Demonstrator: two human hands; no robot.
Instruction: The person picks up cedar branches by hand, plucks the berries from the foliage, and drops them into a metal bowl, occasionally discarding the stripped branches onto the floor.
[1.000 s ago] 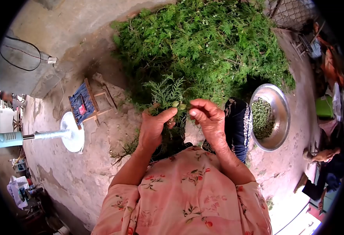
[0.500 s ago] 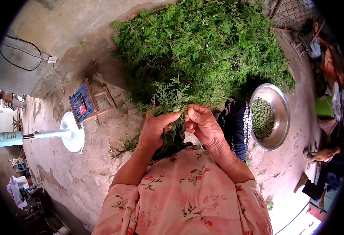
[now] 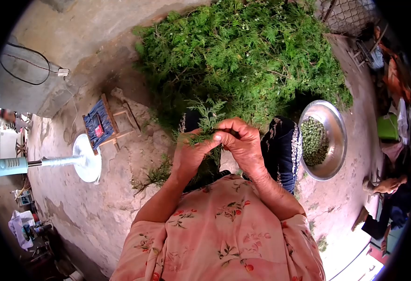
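Grip: both hands pinch green sprig.

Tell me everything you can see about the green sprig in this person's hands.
The green sprig is a small, fresh cutting with flat, feathery foliage fanning upward. It stands roughly upright, tip in view, lower part hidden in the grip. The left hand grips it from one side; the right hand curls over it from the other, thumbs meeting. A pile of similar greenery lies behind.
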